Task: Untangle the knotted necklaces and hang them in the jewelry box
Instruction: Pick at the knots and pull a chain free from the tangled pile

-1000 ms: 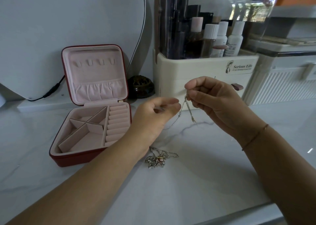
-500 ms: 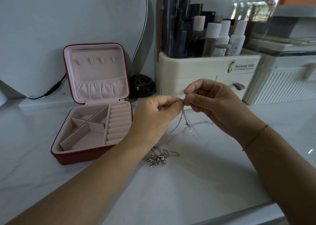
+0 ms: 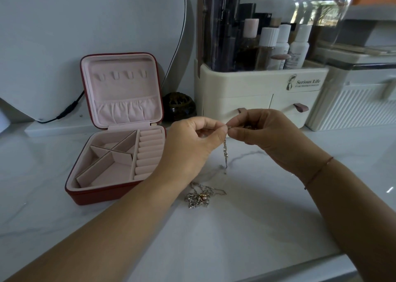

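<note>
Both bare forearms reach in from below and converge. The left hand and right hand are held up, fingertips nearly touching. Each pinches the top of a thin chain between thumb and forefinger, the other fingers curled.

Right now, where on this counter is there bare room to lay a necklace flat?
Bare countertop lies right of the right hand, before the ribbed white box, and along the front edge before the red jewelry box. Crowded: the middle, where tangled necklaces lie by the left hand, and the back, by the cosmetics organizer and dark jar.
</note>
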A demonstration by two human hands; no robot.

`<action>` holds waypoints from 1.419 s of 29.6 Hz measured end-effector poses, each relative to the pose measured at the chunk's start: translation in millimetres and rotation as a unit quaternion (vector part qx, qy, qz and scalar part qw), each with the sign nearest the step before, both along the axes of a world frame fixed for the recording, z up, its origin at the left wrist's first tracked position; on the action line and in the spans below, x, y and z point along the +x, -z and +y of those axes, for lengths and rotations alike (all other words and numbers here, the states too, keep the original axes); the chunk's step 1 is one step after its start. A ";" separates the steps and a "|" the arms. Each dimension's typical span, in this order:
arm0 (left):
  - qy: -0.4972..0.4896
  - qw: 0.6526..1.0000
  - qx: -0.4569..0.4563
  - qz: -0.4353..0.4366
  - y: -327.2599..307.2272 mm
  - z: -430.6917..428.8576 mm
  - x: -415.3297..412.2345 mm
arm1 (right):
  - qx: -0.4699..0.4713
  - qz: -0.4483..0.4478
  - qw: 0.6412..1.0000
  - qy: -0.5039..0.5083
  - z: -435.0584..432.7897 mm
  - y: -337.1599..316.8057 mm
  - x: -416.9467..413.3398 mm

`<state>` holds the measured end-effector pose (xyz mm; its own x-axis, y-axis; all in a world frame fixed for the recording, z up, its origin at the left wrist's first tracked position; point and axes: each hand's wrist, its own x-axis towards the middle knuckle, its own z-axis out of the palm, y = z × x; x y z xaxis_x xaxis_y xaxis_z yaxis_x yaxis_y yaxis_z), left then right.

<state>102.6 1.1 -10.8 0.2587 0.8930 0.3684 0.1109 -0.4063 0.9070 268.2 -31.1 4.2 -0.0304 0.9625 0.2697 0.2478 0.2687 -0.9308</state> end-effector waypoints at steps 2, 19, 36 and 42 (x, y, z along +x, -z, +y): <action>0.000 1.000 0.005 0.002 -1.1 0.2 -0.7 | 0.008 -0.008 1.000 0.013 -0.4 -0.5 -0.2; 0.135 0.974 -0.182 -0.021 4.7 5.9 4.5 | -0.012 -0.078 0.997 0.002 -2.3 -1.2 -4.6; 0.187 0.954 -0.212 -0.100 -1.4 12.3 -2.3 | -0.085 0.083 0.991 -0.060 1.9 -0.2 5.0; 0.181 0.959 -0.198 -0.088 -0.5 11.9 -2.4 | -0.102 0.114 0.985 -0.080 1.6 -0.6 6.9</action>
